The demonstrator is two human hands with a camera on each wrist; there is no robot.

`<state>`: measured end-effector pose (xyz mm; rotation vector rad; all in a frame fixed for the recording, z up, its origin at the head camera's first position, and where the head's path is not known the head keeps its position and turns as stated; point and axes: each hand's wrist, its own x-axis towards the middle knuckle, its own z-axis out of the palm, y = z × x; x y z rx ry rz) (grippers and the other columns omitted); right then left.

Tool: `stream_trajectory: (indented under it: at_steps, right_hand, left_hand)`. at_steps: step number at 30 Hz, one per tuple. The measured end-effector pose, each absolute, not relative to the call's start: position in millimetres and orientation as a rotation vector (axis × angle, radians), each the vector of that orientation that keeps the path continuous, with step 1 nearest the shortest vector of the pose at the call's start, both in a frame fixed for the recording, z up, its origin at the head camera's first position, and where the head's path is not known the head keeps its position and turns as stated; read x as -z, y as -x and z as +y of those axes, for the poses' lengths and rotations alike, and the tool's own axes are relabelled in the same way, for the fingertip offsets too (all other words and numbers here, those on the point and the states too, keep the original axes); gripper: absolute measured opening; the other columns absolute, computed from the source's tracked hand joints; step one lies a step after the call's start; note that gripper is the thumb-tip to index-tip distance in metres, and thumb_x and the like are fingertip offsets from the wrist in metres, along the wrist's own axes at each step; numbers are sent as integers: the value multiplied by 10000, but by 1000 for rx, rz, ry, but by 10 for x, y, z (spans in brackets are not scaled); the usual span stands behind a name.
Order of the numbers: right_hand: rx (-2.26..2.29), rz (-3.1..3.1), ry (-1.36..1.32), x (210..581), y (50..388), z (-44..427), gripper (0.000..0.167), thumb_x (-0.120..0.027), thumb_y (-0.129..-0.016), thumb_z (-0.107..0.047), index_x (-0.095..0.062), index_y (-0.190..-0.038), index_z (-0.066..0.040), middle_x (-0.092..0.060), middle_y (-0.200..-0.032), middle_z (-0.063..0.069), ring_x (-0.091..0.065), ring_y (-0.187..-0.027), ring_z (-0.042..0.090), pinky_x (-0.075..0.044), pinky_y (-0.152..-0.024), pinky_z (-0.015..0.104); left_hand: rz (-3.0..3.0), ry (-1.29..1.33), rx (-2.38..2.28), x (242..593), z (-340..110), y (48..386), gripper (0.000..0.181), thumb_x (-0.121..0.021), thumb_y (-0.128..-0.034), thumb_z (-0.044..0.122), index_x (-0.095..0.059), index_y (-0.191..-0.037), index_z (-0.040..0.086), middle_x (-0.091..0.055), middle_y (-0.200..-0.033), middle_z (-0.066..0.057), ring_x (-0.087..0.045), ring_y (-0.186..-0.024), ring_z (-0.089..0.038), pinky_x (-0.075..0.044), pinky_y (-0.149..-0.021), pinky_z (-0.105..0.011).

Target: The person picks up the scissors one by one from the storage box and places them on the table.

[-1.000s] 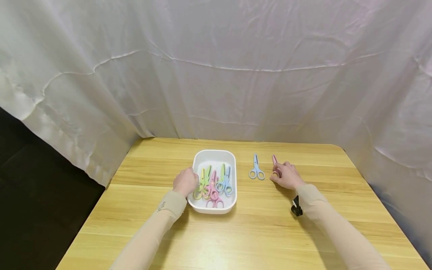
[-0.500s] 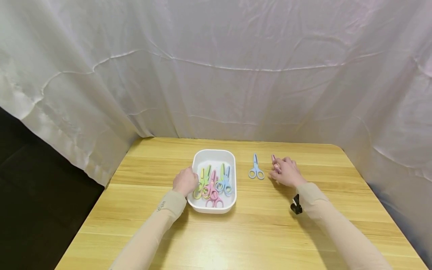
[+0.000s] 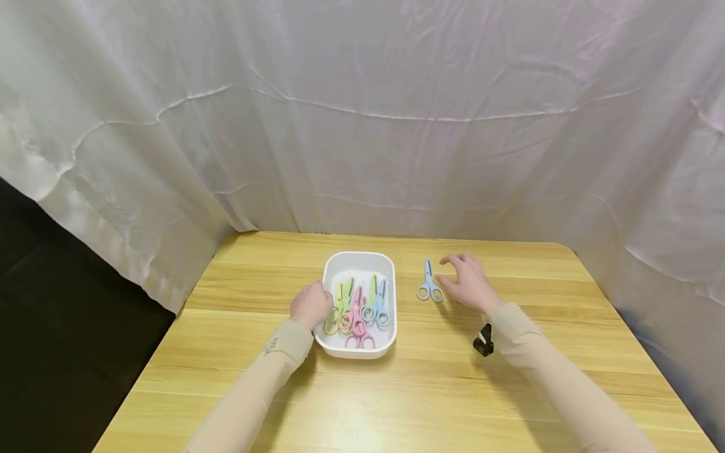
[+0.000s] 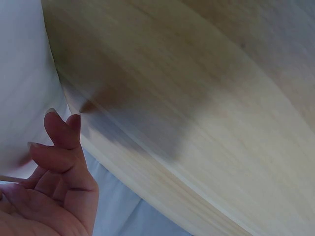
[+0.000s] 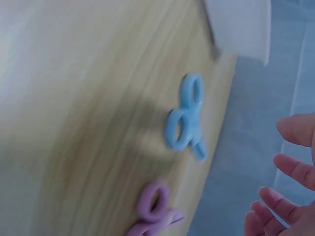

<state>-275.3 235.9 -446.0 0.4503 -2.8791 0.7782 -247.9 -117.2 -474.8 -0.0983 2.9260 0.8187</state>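
My left hand [image 3: 311,306] holds the left rim of a white tray [image 3: 357,354], its fingers curled at the wall in the left wrist view. Several children's scissors lie in the tray, among them pink scissors [image 3: 357,308] and blue scissors [image 3: 382,305]. Just right of another pair of blue scissors [image 3: 428,270] on the table, my right hand [image 3: 469,283] hovers with fingers spread, holding nothing. The right wrist view shows these blue scissors lying flat and apart from the fingers. Pink scissors [image 5: 153,211] lie on the table too, hidden behind my right hand in the head view.
The wooden table [image 3: 385,402] has its far edge against a pale curtain [image 3: 362,157], which also hangs at both sides. A black area [image 3: 56,327] lies beyond the table at the left. A small black device [image 3: 484,340] is on my right wrist.
My right hand has left the pink scissors and moved left toward the blue ones on the table, fingers spreading. The left hand and tray stay in place.
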Motion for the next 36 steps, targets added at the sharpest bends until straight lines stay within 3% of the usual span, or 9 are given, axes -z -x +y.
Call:
stream_trajectory:
  at_steps: [5, 13, 16, 19, 25, 30, 33, 36]
  right_hand:
    - [-836, -2848, -473, 4341, 2714, 2163, 427, -676, -938, -211, -586, -1300, -3, -530, -1322, 301, -454, -1248, 466, -360, -1078, 640]
    - [-873, -2794, -560, 4195, 2662, 1854, 393, -650, -947, -231, -608, -1279, -25, -570, -1296, 265, -527, -1195, 419, -424, -1018, 600]
    - [-963, -2778, -576, 4141, 2655, 1733, 391, -641, -951, -222, -602, -1286, -24, -568, -1306, 272, -554, -1189, 431, -480, -998, 578]
    - [-1113, -2768, -575, 4083, 2643, 1603, 388, -633, -955, -195, -591, -1294, -12, -583, -1298, 272, -577, -1180, 432, -526, -983, 542]
    - [-1432, -2802, -476, 4018, 2626, 1351, 387, -622, -970, -221, -585, -1313, -46, -641, -1259, 226, -614, -1150, 364, -533, -988, 487]
    - [-1648, -2846, -397, 4029, 2631, 1165, 366, -604, -979, -228, -573, -1316, -87, -623, -1278, 195, -594, -1176, 328, -522, -1001, 442]
    - [-1652, -2865, -386, 4056, 2635, 1061, 357, -605, -976, -217, -578, -1303, -77, -640, -1251, 189, -606, -1172, 320, -526, -1003, 438]
    - [-1610, -2903, -398, 4081, 2630, 961, 352, -614, -970, -211, -580, -1293, -76, -656, -1203, 170, -621, -1152, 308, -533, -985, 424]
  left_hand:
    - [2924, 100, -811, 4745, -1174, 2480, 507, -445, -992, 196, -490, -1419, -73, -649, -1282, -280, -696, -1018, -386, -607, -810, -460]
    - [2928, 104, -799, 4728, -1186, 2468, 509, -443, -990, 194, -487, -1419, -76, -635, -1303, -286, -679, -1076, -416, -591, -874, -497]
    - [2917, 111, -803, 4717, -1187, 2466, 488, -449, -988, 198, -515, -1392, -68, -668, -1236, -265, -695, -988, -371, -604, -803, -454]
    - [2900, 110, -816, 4707, -1191, 2475, 435, -460, -983, 198, -568, -1314, -62, -699, -1066, -215, -679, -827, -291, -593, -668, -377]
    - [2874, 76, -820, 4666, -1217, 2492, 353, -473, -994, 211, -623, -1191, -41, -644, -811, -113, -623, -664, -203, -535, -527, -285]
    - [2910, 35, -822, 4598, -1256, 2475, 414, -477, -998, 252, -607, -1305, 7, -720, -972, -153, -665, -724, -206, -531, -555, -294]
    - [2932, 24, -821, 4532, -1279, 2447, 463, -477, -1002, 280, -575, -1383, 35, -724, -1150, -174, -683, -841, -241, -539, -644, -325]
    - [2929, 31, -823, 4474, -1313, 2410, 476, -469, -1008, 295, -565, -1402, 46, -712, -1209, -177, -683, -917, -278, -547, -722, -371]
